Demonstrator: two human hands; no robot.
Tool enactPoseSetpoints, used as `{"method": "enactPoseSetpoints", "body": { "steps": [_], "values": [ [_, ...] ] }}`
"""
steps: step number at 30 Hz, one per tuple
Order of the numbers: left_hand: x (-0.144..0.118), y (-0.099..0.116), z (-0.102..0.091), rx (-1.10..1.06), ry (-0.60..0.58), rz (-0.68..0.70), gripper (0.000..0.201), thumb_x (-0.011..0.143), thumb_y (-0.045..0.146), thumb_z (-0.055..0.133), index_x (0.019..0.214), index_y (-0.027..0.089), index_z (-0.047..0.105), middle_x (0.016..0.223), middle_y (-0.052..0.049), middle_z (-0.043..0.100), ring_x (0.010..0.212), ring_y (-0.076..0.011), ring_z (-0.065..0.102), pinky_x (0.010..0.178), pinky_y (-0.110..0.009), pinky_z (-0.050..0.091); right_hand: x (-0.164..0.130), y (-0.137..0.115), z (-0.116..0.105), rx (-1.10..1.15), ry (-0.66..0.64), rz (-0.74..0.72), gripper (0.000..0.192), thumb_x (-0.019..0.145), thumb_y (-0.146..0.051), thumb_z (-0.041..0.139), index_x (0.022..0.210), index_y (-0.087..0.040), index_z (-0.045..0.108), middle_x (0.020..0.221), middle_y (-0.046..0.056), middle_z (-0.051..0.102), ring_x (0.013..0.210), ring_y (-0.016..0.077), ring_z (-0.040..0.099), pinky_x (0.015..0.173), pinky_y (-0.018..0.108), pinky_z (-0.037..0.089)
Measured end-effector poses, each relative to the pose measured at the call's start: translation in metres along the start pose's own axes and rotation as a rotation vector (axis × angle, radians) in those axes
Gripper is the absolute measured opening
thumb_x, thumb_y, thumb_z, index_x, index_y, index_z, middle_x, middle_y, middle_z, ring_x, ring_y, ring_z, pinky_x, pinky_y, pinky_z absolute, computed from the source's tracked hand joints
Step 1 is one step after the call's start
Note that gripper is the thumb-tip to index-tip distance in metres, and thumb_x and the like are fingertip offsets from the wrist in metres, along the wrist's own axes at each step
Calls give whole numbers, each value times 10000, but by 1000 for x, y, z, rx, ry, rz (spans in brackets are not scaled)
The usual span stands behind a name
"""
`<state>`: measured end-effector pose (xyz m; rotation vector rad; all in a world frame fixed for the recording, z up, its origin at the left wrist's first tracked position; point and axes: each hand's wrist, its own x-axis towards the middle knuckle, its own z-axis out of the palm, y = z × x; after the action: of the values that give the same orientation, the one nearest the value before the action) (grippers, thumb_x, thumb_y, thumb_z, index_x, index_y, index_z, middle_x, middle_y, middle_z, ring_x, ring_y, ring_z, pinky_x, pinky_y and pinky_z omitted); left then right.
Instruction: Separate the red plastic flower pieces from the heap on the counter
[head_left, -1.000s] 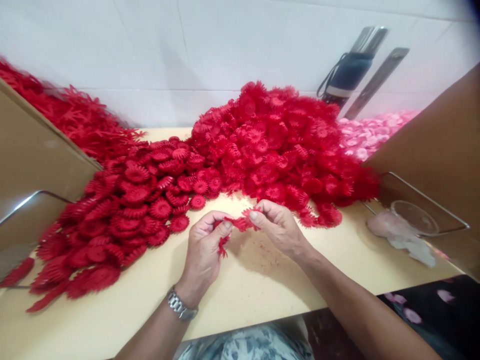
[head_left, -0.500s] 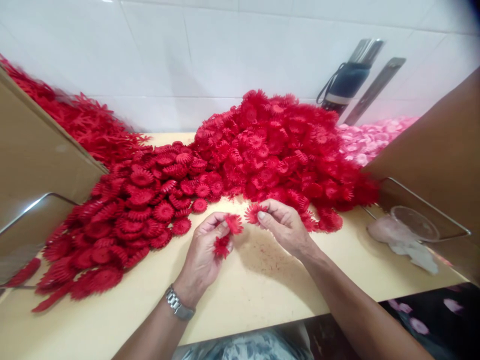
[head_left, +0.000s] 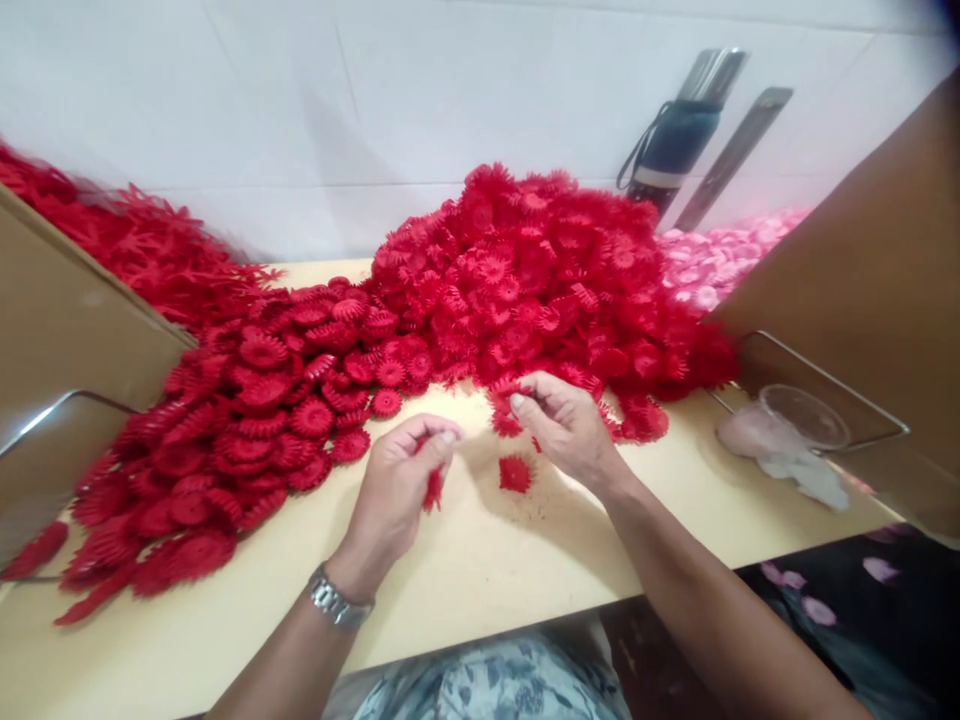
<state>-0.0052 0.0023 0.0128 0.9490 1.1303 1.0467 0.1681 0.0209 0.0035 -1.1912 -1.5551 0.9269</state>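
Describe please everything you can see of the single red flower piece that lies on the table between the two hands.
The single red flower piece is a small round disc with short spiky petals around its rim, and it looks like moulded plastic. It lies flat on the pale wooden table, apart from the heaps. No hand touches it: the right hand is just above and beside it, and the left hand is further to its left. Finer detail is too blurred to tell.

We see red flower pieces [head_left: 525, 290] heaped on a pale yellow table [head_left: 480, 570] — pink ones [head_left: 709, 265] beyond; white tiled wall [head_left: 420, 110], brown cardboard [head_left: 862, 270], a silver wristwatch [head_left: 334, 603].
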Motion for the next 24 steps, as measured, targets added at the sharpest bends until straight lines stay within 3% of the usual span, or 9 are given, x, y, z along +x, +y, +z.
{"method": "enactPoseSetpoints", "body": {
  "steps": [4, 8, 12, 20, 24],
  "values": [
    [-8, -3, 10, 498, -233, 124, 177, 755, 218, 537, 875, 218, 667, 461, 56, 458, 374, -83, 374, 403, -200, 281, 1, -5, -14, -10, 82, -32, 167, 834, -297, 476, 843, -161, 573, 665, -12, 516, 572, 91, 447, 528, 220, 371],
    [-6, -10, 20, 976, -288, 401, 297, 773, 174, 482, 1005, 275, 636, 580, 8, 582, 521, -157, 502, 532, -265, 307, -6, -19, -30, -183, 104, -88, 147, 838, -277, 477, 818, -170, 577, 662, -6, 520, 573, 98, 448, 524, 225, 356],
    [-2, -15, 28, 1315, -363, 486, 253, 786, 133, 423, 925, 238, 607, 690, -42, 636, 638, -216, 563, 566, -294, 287, -19, -25, -47, -420, 129, -124, 134, 830, -262, 493, 765, -175, 571, 599, -18, 473, 535, 96, 416, 500, 228, 325],
    [1, -22, 24, 1362, -380, 519, 196, 814, 115, 359, 720, 219, 497, 668, -17, 586, 615, -187, 536, 575, -295, 271, -39, -12, -73, -521, 184, -128, 155, 846, -239, 469, 738, -173, 559, 626, 4, 527, 558, 115, 472, 520, 239, 356],
    [9, -6, 30, 1215, -254, 518, 184, 822, 160, 374, 661, 219, 439, 572, 18, 502, 516, -146, 453, 531, -277, 246, -37, -12, -78, -577, 196, -168, 160, 853, -217, 456, 742, -180, 565, 605, 1, 523, 534, 115, 467, 498, 237, 352]
  ]
}}
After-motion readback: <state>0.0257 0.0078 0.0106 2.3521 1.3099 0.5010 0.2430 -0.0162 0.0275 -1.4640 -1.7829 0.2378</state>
